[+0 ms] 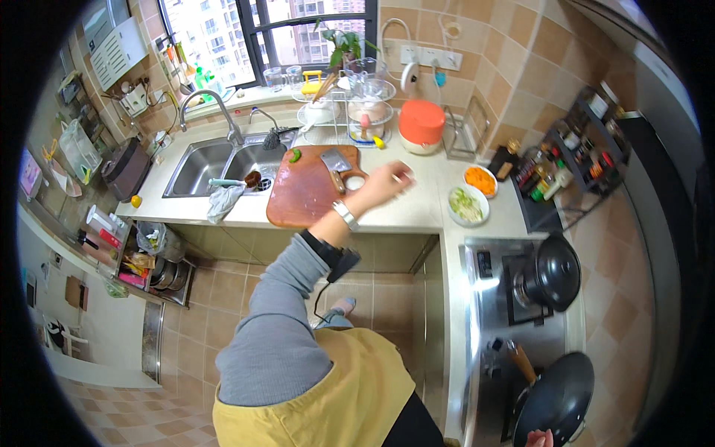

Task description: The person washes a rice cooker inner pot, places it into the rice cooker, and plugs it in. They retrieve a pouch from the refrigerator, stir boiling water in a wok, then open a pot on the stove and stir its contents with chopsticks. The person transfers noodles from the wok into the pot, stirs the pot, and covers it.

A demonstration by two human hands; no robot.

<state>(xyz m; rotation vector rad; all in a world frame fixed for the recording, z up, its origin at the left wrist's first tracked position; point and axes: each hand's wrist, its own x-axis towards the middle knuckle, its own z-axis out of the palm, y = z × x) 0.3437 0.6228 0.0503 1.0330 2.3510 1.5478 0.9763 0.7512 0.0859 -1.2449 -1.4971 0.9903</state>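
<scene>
My left hand (385, 183), slightly blurred, reaches over the counter just right of a wooden cutting board (299, 187). Its fingers are loosely curled with nothing visible in them. On the board lie a cleaver (335, 160) with a wooden handle and a piece of green pepper (295, 155). A bowl of sliced orange vegetable (481, 180) and a bowl of chopped pale green vegetable (468, 205) stand right of this hand. Only part of my right hand (539, 438) shows at the bottom edge, by a dark wok (558, 396); its grip is hidden.
A double sink (204, 167) with a brush (229, 182) and a cloth (224, 204) at its edge lies left. Behind the board stand a wire rack (335, 131) and a red-lidded pot (422, 125). At right are a gas hob (491, 313), a lidded black pot (553, 272) and a bottle rack (586, 145).
</scene>
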